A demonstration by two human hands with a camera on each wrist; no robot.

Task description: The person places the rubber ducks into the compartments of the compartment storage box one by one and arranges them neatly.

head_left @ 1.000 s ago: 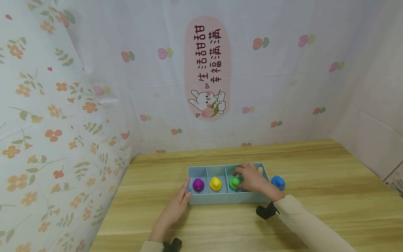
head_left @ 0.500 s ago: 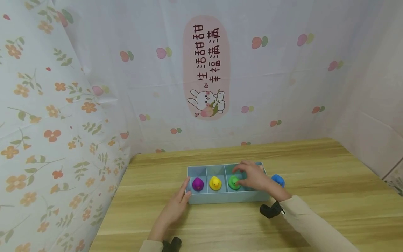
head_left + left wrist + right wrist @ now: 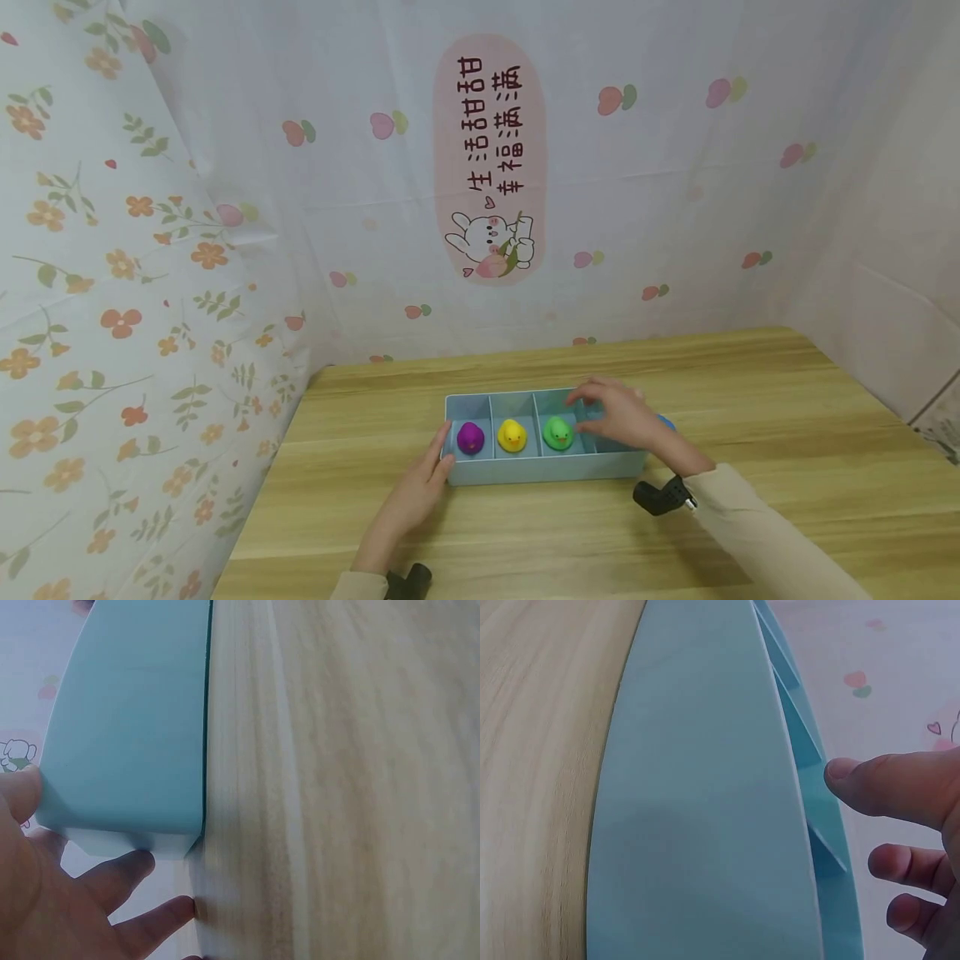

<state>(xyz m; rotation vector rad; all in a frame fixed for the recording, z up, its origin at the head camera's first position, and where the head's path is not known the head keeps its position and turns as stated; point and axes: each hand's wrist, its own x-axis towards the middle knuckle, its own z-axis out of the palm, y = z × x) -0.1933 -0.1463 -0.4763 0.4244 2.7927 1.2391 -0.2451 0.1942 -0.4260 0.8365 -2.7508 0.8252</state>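
A light blue divided box (image 3: 547, 471) stands lengthwise on the table. From left to right, a purple toy duck (image 3: 471, 438), a yellow toy duck (image 3: 512, 436) and a green toy duck (image 3: 558, 433) sit in separate compartments. My left hand (image 3: 422, 483) rests against the box's left end; in the left wrist view its fingers (image 3: 120, 879) are spread along the end wall. Over the right end compartment, my right hand (image 3: 618, 417) holds nothing, thumb and fingers apart, just right of the green duck. A blue toy duck (image 3: 667, 422) outside the box is mostly hidden behind that hand.
The wooden table (image 3: 525, 542) extends on all sides of the box. Behind it hangs a white printed curtain (image 3: 337, 208), with a floral cloth (image 3: 150, 333) at the left. A black wrist camera (image 3: 660, 497) sits at the right cuff, another (image 3: 411, 581) at the left.
My right hand has let go of the green duck and drawn back to the right, now covering most of the blue duck. The left hand stays at the box's end.
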